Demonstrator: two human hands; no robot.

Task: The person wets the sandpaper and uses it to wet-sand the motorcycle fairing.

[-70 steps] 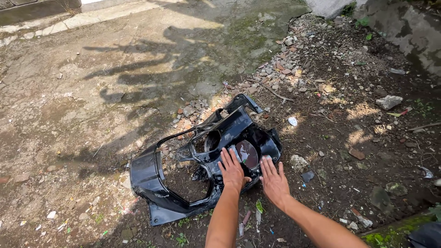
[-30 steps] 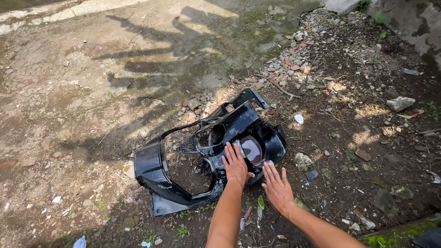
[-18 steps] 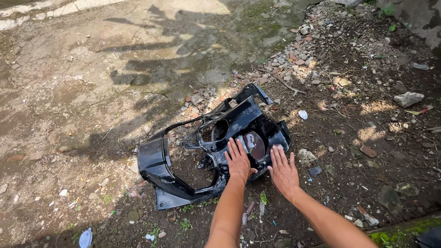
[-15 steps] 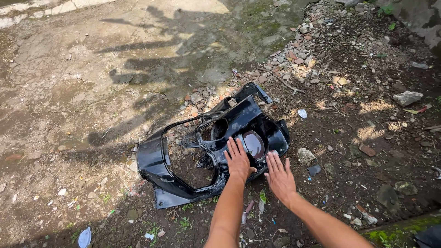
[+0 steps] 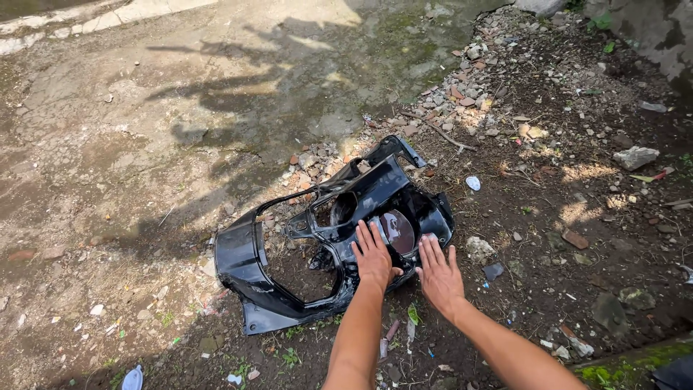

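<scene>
From the head camera, a black plastic panel [image 5: 325, 245], shaped like a scooter's front cover with large cut-out openings, lay on bare ground where packed dirt met a strip of rubble and stones [image 5: 462, 94]. The left hand [image 5: 374, 254] lay flat on the panel near its middle, fingers spread and straight, gripping nothing. The right hand [image 5: 439, 273] rested just beside it, at the panel's near right edge, fingers likewise spread and flat; whether its fingertips pressed the plastic or only the soil next to it could not be told.

The panel looked light for its size, a thin moulded shell, fairly stiff yet likely to flex and twist across its wide openings. Its glossy surface seemed slick, and the narrow struts and the bracket [image 5: 395, 148] at the far end looked like the parts most likely to crack. The thicker outer rim, taken on two opposite sides, seemed the soundest place to grip.

The panel's underside was hidden, and so was whatever lay beneath it. A round reddish patch [image 5: 398, 231] beside the left hand was hard to identify. A pale scrap [image 5: 473, 183] and a grey rock [image 5: 635, 157] lay well apart to the right. Both forearms were cut off by the lower edge.
</scene>
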